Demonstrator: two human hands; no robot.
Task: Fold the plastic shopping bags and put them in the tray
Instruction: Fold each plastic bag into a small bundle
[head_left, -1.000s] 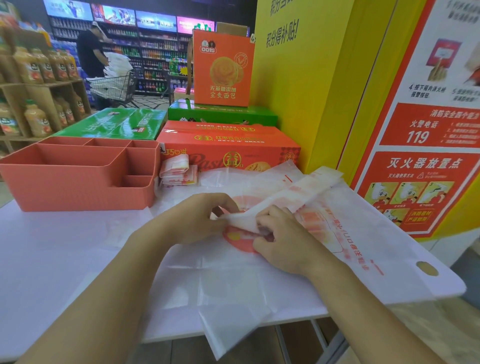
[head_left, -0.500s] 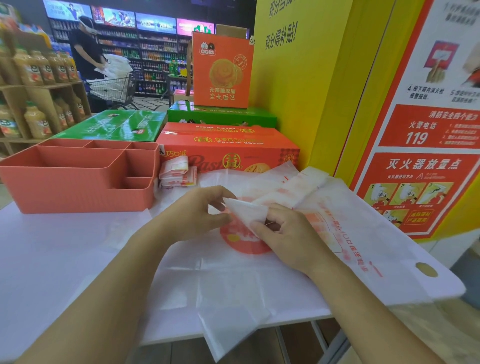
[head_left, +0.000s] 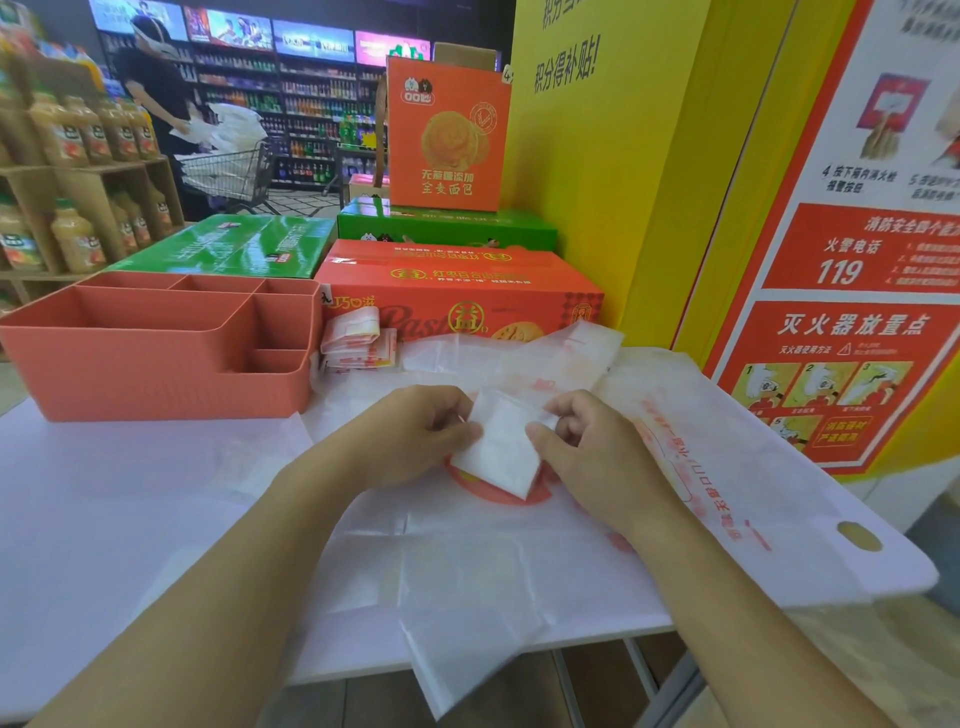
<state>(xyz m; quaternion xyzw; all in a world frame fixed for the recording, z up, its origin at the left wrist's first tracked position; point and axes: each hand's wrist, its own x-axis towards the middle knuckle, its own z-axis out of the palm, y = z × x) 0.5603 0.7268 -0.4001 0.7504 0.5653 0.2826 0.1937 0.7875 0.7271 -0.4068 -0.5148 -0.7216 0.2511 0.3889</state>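
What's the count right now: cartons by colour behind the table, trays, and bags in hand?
Green cartons: 2, left and rear
Orange cartons: 2, flat and upright
Tray: 1
Bag in hand: 1
Total: 6

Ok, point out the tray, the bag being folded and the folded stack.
tray (head_left: 156, 384): head view, front wall.
bag (head_left: 501, 449): head view, middle of the white folded part.
stack (head_left: 353, 332): head view, top bundle's face.
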